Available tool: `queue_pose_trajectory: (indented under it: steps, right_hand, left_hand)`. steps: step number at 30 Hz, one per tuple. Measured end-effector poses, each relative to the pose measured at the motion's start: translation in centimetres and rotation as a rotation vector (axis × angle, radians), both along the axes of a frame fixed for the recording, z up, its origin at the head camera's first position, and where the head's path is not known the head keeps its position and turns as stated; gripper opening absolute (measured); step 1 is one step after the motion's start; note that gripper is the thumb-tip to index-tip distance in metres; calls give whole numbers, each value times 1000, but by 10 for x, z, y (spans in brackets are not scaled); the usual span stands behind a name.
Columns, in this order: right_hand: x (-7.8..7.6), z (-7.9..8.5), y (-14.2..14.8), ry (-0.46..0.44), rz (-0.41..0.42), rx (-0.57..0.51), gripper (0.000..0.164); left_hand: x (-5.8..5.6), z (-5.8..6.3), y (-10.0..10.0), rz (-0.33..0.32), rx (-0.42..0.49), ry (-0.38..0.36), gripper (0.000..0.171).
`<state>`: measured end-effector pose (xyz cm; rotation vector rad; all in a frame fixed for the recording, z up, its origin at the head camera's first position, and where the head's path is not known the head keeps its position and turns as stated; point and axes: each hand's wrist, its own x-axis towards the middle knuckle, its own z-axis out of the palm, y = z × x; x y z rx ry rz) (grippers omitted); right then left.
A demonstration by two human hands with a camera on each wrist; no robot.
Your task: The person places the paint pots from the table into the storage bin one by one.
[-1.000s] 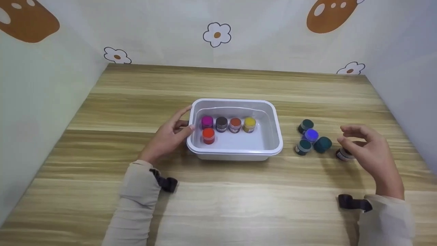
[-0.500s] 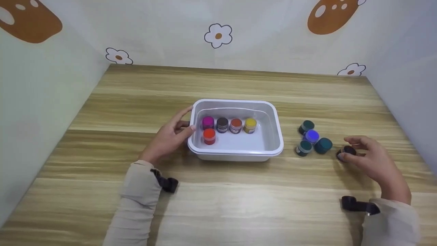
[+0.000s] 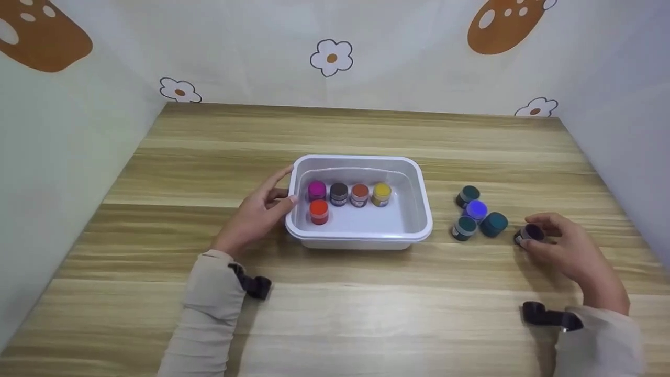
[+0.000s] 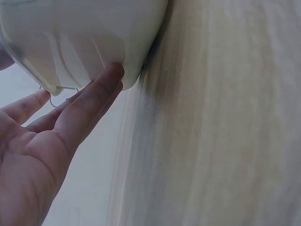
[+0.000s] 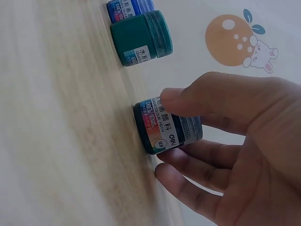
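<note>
A white plastic tub [image 3: 361,235] stands in the middle of the table. It holds several small paint jars: a magenta jar [image 3: 316,190], a brown-black jar [image 3: 338,193], an orange-brown jar [image 3: 359,195], a yellow jar [image 3: 381,194] and a red jar [image 3: 319,211]. My left hand [image 3: 256,214] rests against the tub's left side, thumb at the rim; straight fingers [image 4: 89,103] touch its outer wall. To the right, my right hand [image 3: 570,248] pinches a dark paint jar [image 5: 157,125] between thumb and fingers. The jar is upright, at or very near the tabletop.
Between tub and right hand stand more jars close together: a dark green jar [image 3: 468,196], a blue-violet jar [image 3: 476,210], a green jar [image 3: 464,228] and a teal jar [image 3: 493,224]. Patterned cloth walls [image 3: 246,57] border the wooden table [image 3: 366,309] at the back and sides.
My right hand has come down to the dark jar at the far right and now pinches it. My left hand stays at the tub, and the other jars keep their places.
</note>
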<state>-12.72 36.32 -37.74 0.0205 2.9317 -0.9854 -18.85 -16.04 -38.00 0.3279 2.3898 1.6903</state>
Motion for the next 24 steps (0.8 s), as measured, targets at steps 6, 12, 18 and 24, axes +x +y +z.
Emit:
queue_pose_trajectory:
  steps: [6, 12, 18, 24]
  right_hand:
    - [0, -2, 0, 27, 4, -4, 53]
    - [1, -1, -1, 20, -8, 6, 55]
    - [3, 1, -4, 78, -14, 11, 53]
    - [0, 15, -17, 168, -2, -19, 49]
  left_hand:
    - [1, 0, 1, 8, 26, -6, 65]
    - [0, -1, 1, 18, 35, -17, 65]
    - [0, -2, 1, 0, 49, 7, 64]
    - [0, -1, 2, 3, 39, 6, 64]
